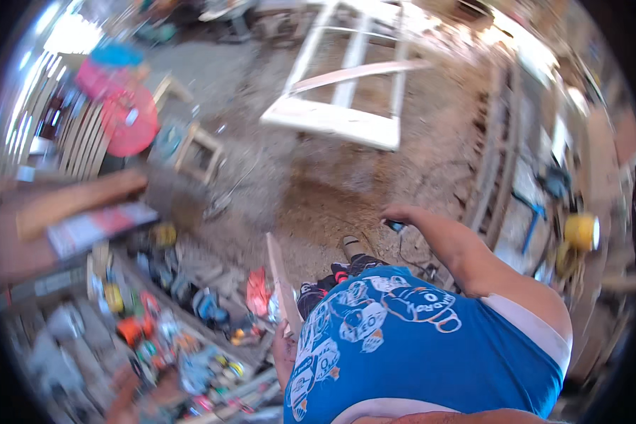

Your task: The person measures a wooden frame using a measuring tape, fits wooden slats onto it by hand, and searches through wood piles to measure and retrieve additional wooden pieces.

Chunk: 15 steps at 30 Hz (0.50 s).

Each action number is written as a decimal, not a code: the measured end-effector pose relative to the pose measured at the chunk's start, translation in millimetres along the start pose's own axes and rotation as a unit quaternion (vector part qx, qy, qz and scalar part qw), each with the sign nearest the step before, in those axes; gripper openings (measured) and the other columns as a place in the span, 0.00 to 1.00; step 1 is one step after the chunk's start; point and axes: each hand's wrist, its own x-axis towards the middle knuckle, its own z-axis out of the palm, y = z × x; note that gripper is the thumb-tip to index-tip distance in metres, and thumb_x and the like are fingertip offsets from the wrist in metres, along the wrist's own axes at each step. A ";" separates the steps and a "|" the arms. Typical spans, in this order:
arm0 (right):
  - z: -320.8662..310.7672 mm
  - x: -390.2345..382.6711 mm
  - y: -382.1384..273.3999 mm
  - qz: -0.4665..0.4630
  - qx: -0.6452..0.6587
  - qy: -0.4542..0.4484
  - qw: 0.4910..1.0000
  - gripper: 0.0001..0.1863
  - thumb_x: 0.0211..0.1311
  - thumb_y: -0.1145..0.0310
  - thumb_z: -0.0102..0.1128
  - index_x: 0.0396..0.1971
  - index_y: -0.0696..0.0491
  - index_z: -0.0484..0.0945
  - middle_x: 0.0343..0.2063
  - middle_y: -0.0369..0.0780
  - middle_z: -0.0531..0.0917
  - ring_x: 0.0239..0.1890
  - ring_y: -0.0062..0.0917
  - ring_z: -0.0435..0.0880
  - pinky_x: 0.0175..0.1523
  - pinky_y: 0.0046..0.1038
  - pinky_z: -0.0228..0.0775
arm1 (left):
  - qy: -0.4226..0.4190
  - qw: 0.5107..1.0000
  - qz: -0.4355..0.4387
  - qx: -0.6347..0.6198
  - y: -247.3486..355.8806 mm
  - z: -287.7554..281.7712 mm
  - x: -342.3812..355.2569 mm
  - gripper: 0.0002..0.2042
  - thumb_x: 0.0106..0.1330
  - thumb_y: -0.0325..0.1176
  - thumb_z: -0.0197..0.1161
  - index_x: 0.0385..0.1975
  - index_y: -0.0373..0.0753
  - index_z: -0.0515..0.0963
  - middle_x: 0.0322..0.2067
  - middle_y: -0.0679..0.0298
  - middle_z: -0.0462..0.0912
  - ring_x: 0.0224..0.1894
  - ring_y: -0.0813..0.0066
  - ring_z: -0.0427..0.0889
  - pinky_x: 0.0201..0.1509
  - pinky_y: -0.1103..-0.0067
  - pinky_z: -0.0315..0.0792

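My left hand (283, 348) is low in the view beside my blue shirt, closed round the lower part of a pale wooden strip (278, 272). The strip stands up at a slant, its far end free. My right arm reaches forward and bends inward. At its end, my right hand (401, 213) is closed over a small dark, bluish object (395, 226), mostly hidden under the palm, so I cannot make out its kind. A thin dark cable (401, 251) runs just below it. Ahead on the ground lies a white-faced wooden frame (332, 121), with a loose strip (360, 73) across it.
On the left are a red plastic chair (130, 120), a small wooden frame (198, 154) and a bench with a board (85, 201). Tools and scraps (191, 339) crowd the lower left. Long timbers (498, 141), a blue-handled tool (532, 225) and a yellow can (581, 232) lie right.
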 end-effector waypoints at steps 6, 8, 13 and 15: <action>-9.1 -63.9 17.4 0.170 -0.037 0.202 0.964 0.25 0.55 0.56 0.60 0.50 0.56 0.78 0.52 0.53 0.79 0.58 0.43 0.77 0.60 0.37 0.72 | 0.012 0.983 -0.052 0.175 88.8 66.2 25.1 0.28 0.64 0.53 0.61 0.56 0.37 0.72 0.45 0.54 0.83 0.41 0.63 0.83 0.49 0.67 0.77; -20.0 -97.5 21.2 0.223 -0.156 0.351 0.896 0.27 0.52 0.59 0.64 0.53 0.52 0.75 0.50 0.49 0.79 0.51 0.45 0.80 0.55 0.43 0.74 | -0.007 0.979 -0.076 0.191 104.6 82.0 28.1 0.28 0.65 0.54 0.60 0.55 0.37 0.72 0.45 0.54 0.83 0.41 0.63 0.83 0.49 0.68 0.77; -67.6 -212.9 91.0 0.395 -0.223 0.492 0.743 0.13 0.63 0.65 0.53 0.45 0.50 0.81 0.47 0.44 0.82 0.54 0.38 0.80 0.51 0.43 0.75 | 0.009 0.962 -0.072 0.262 146.4 120.7 58.5 0.22 0.67 0.49 0.60 0.49 0.36 0.76 0.36 0.59 0.83 0.37 0.66 0.82 0.43 0.73 0.77; -94.3 -262.9 121.3 0.512 -0.135 0.394 0.751 0.14 0.65 0.66 0.52 0.45 0.50 0.83 0.48 0.45 0.83 0.55 0.39 0.80 0.52 0.44 0.75 | -0.009 0.967 0.013 0.256 156.8 135.8 65.7 0.17 0.65 0.44 0.64 0.38 0.34 0.80 0.30 0.62 0.81 0.29 0.75 0.79 0.34 0.77 0.73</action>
